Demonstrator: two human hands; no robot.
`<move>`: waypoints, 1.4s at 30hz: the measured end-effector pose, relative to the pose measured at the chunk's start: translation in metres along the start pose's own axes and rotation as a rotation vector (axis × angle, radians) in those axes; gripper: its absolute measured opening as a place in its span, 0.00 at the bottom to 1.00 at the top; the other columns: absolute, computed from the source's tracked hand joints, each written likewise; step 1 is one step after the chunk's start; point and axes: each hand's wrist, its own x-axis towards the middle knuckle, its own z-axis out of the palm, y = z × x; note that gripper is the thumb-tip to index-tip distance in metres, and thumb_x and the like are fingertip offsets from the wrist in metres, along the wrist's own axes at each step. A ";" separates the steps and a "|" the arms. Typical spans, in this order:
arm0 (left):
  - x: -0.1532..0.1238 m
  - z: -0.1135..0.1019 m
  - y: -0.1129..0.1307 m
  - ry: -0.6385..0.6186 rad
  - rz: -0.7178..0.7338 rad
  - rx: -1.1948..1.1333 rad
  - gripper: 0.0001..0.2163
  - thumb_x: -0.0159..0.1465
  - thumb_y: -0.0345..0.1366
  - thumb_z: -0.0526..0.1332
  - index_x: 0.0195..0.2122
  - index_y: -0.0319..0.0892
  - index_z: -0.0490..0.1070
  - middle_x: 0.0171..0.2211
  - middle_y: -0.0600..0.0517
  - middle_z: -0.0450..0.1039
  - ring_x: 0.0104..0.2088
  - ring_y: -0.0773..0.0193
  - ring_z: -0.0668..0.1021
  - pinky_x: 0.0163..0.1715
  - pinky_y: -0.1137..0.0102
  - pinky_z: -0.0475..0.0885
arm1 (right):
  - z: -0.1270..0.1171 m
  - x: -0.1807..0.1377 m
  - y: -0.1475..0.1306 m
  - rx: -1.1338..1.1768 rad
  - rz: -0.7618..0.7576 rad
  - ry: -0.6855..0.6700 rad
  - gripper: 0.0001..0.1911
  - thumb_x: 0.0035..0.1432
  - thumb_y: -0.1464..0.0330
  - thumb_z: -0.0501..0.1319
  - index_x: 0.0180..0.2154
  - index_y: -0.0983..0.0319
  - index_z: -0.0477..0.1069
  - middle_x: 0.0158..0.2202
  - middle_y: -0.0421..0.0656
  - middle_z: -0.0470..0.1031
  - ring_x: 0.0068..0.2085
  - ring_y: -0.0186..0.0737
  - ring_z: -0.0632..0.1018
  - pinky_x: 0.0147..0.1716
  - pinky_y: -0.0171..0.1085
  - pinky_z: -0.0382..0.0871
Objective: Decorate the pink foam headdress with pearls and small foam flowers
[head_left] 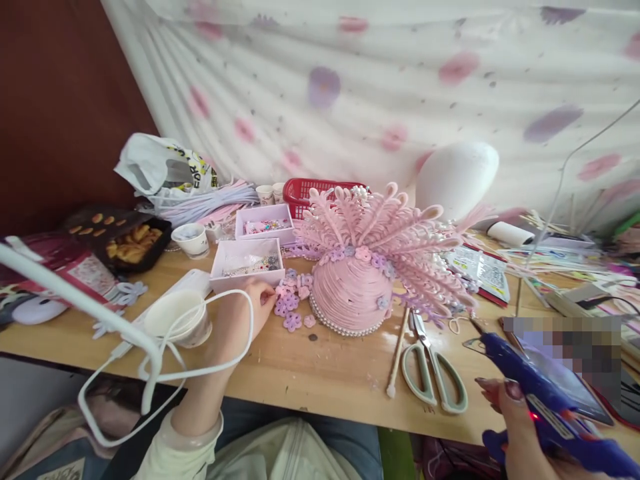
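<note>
My right hand (523, 427) is wrapped round a blue hot glue gun (525, 377), its nozzle toward the headpiece and a small red light lit. My left hand (250, 310) rests on the table with bent fingers pressed together, beside a small pile of pink and purple fluffy flowers (293, 323); whatever they hold is too small to make out. Between my hands stands a pink cord-wrapped cap (350, 293) edged with pearls. Flowers line its front, and tall looped pink plumes (380, 220) fan out above it.
Scissors (433, 373) and a thin stick (399, 357) lie right of the cap. White boxes of beads (247, 280), a paper cup (177, 317) and a looping white cable (250, 333) are at left. Behind are a red basket (295, 195) and white foam head (457, 177); a tablet (555, 373) is at right.
</note>
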 end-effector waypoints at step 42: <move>-0.014 0.021 0.026 -0.006 0.083 -0.207 0.05 0.60 0.27 0.62 0.31 0.43 0.76 0.31 0.50 0.81 0.35 0.57 0.80 0.39 0.63 0.70 | 0.031 -0.033 0.019 0.065 -0.006 -0.112 0.25 0.47 0.49 0.71 0.32 0.64 0.75 0.32 0.49 0.79 0.33 0.46 0.76 0.27 0.38 0.72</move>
